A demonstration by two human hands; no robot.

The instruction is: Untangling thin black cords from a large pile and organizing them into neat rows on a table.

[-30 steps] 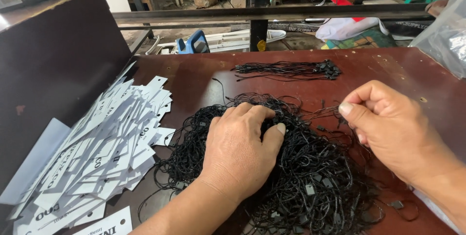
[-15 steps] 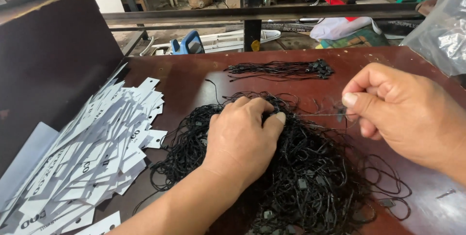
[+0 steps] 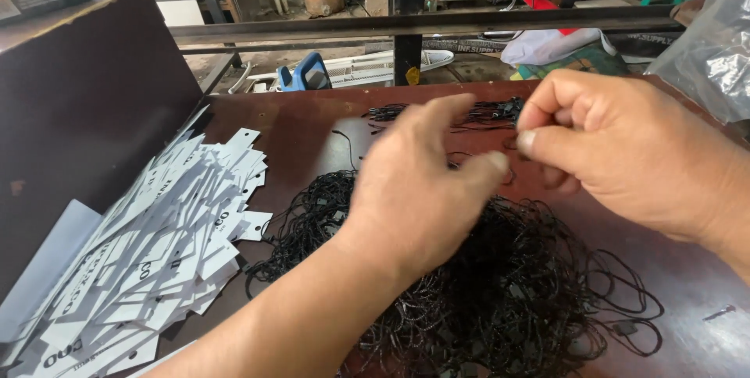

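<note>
A big tangled pile of thin black string loops [image 3: 516,300] lies on the dark red-brown table [image 3: 297,128]. My left hand [image 3: 422,190] hovers just above the pile with its fingers loosely spread and nothing visible in it; its thumb tip nearly meets my right hand. My right hand [image 3: 625,151] is raised over the pile's far right side, thumb and forefinger pinched on a thin black string that is barely visible below the thumb. A smaller bundle of black strings [image 3: 484,112] lies further back, partly hidden by both hands.
A heap of white paper tags [image 3: 156,253] spreads along the left, leaning on a dark upright board [image 3: 86,112]. A clear plastic bag [image 3: 711,50] sits at the right edge. Behind the table are a black metal frame [image 3: 406,26] and a blue tool [image 3: 308,73].
My left hand has lifted off the string pile and its fingers have spread. My right hand rose and moved left toward it, still pinching.
</note>
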